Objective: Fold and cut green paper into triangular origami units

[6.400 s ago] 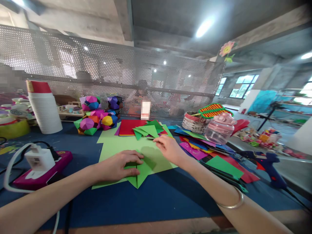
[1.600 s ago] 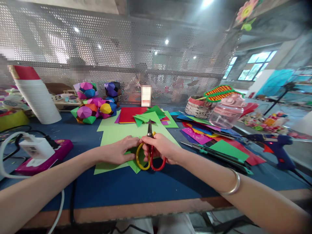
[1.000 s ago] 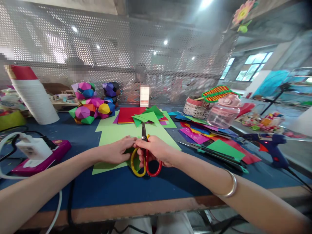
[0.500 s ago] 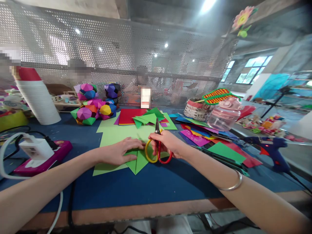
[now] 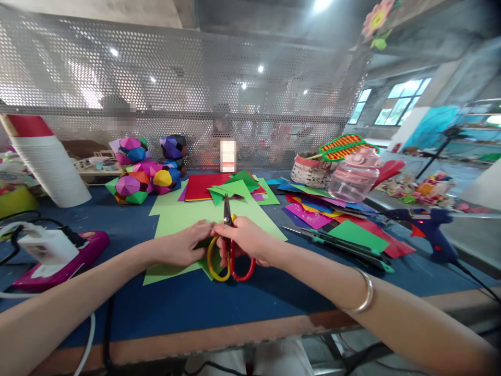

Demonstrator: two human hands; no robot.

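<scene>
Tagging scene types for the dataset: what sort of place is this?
Probably a paper-craft workshop. Stacks of coloured paper sheets cover the blue table, folded paper polyhedra sit at the back, a blue glue gun lies to the right, and the right hand holds scissors.

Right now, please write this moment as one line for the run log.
left hand: pressing folded green paper | right hand: holding scissors, blades pointing away | under: light green sheet on blue table
</scene>
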